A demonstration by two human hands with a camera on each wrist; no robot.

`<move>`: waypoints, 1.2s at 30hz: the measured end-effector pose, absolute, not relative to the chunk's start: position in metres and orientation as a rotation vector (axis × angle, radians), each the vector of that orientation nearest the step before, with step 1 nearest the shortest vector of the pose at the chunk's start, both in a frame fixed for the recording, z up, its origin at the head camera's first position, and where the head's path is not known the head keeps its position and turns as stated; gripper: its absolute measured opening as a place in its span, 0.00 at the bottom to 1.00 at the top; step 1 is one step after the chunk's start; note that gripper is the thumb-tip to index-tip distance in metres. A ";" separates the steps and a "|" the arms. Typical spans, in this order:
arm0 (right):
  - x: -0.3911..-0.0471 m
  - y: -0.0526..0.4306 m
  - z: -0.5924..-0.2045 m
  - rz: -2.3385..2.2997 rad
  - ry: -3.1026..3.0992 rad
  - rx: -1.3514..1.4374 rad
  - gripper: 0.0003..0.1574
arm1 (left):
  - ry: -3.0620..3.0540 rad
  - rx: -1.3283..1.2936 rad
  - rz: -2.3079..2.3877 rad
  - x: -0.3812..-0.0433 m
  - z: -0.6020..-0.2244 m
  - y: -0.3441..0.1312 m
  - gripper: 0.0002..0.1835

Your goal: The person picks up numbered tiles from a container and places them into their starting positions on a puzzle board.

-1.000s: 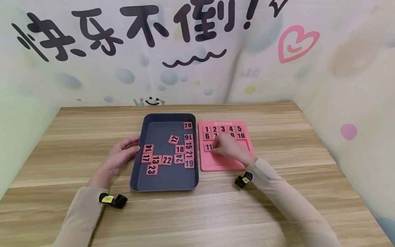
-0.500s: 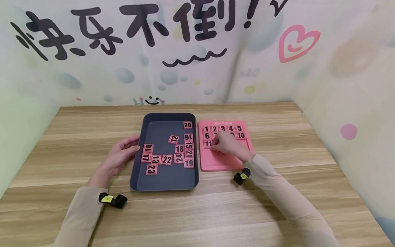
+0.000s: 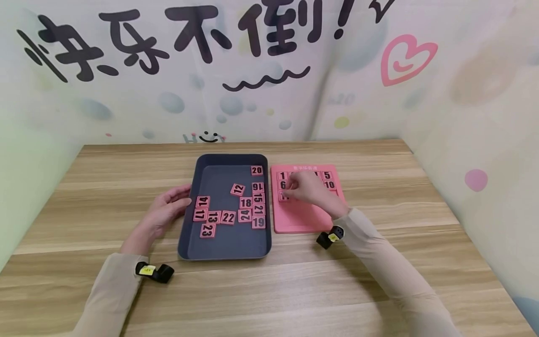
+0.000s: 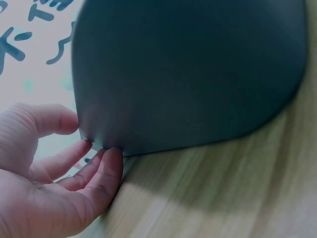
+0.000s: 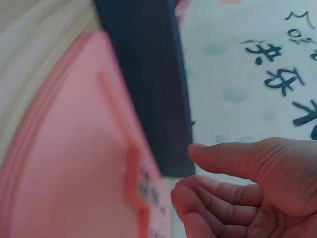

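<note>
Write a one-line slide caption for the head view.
Left hand at the side of a dark tray of numbered tiles; right hand over a pink board with more tiles in rows.

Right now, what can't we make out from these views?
Head: middle numbers in the top two rows of the pink number board, hidden by the right hand; tile 11, partly covered by the same hand.
Head: the board's white title, too small to read.
Left wrist: inside of the dark tray, hidden by its outer side; top cut off by the frame edge.
Right wrist: tile digits, blurred.
</note>
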State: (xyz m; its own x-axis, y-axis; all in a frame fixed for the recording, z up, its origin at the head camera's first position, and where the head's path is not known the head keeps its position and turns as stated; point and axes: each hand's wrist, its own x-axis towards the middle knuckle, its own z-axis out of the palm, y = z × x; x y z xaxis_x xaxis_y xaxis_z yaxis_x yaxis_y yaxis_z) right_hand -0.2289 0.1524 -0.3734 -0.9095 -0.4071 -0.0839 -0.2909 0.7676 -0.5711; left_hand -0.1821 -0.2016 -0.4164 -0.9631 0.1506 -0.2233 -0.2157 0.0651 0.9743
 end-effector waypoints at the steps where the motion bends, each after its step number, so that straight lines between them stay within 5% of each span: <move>1: -0.228 0.150 -0.371 -0.883 2.755 -0.575 0.06 | 2.081 -0.063 1.979 -0.182 -0.416 -0.201 0.31; 24: -0.217 0.074 -0.367 -1.039 2.565 -0.935 0.12 | 2.057 -0.070 1.995 -0.183 -0.416 -0.204 0.31; 36: -0.233 0.054 -0.361 -1.067 2.530 -0.872 0.15 | 2.069 -0.059 1.988 -0.183 -0.417 -0.204 0.31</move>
